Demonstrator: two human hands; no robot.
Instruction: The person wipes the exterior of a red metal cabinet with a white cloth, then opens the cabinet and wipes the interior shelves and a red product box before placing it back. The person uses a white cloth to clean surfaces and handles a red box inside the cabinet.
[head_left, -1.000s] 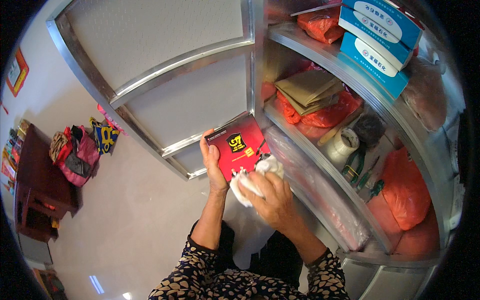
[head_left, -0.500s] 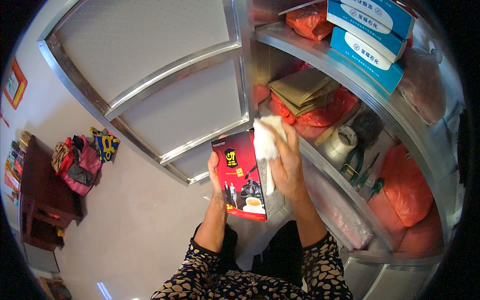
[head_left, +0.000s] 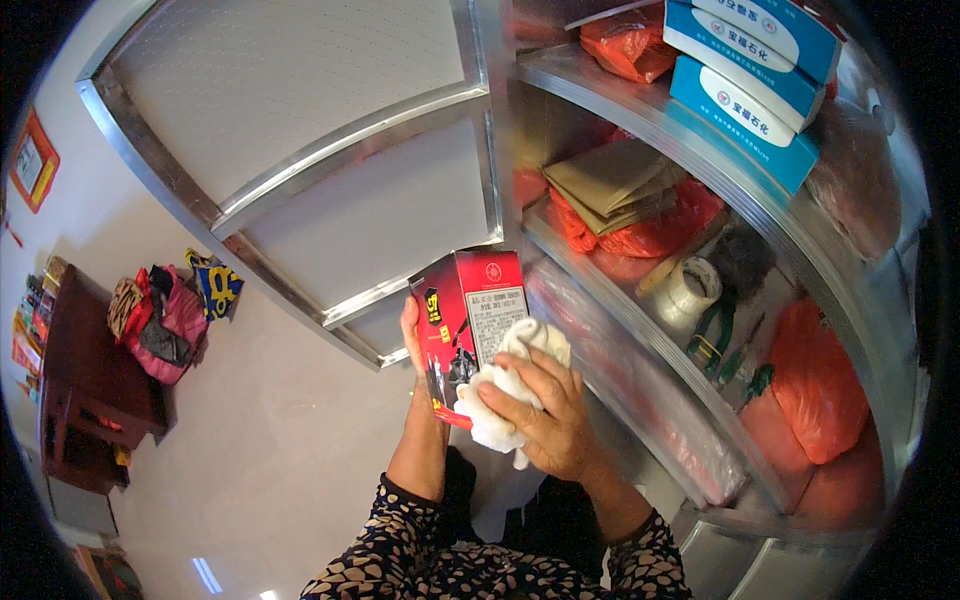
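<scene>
At the centre of the frame, slightly low, the right hand (head_left: 545, 420) presses a bunched white cloth (head_left: 505, 395) flat against the lower side of a red box (head_left: 470, 325), its fingers curled over the cloth and clamped on it. Just left of it, the left hand (head_left: 412, 335) grips the box from behind, thumb and fingers closed round its back edge, so the box stands nearly upright in the air in front of the shelves.

To wipe well, that holding grip wants to be firm while the cloth works over one whole face at a time (corners collect the most dust, I would judge).

Further off, right of centre, a metal shelf (head_left: 640, 375) carries red bags (head_left: 650, 225), a roll of tape (head_left: 690, 290) and pliers (head_left: 712, 335); blue boxes (head_left: 745, 95) sit at the upper right.
</scene>
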